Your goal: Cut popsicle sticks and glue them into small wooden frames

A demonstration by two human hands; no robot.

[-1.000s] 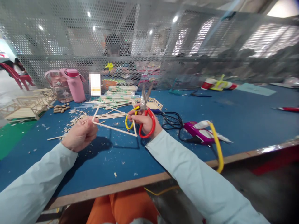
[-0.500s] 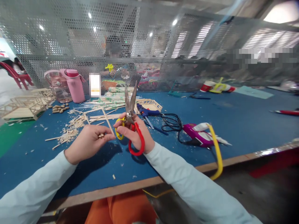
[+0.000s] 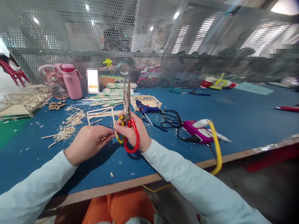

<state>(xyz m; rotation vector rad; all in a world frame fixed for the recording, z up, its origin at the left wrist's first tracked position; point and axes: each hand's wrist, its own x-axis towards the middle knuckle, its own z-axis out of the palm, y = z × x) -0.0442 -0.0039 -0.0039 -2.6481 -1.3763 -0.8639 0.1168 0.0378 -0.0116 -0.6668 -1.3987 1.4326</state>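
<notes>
Scissors [image 3: 126, 114] have partly closed, while the pink bottle [image 3: 73, 86] hides its contents.

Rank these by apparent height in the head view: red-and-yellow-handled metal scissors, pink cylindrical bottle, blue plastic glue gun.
Scissors, in the right hand
Bottle
Glue gun
The scissors are nearer the camera, so real size is unsure.

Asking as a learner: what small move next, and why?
Perhaps steady the pale frame of thin wooden sticks with the left hand: its near end lies beside that hand, while the right hand holds metal scissors with red and yellow handles.
</notes>
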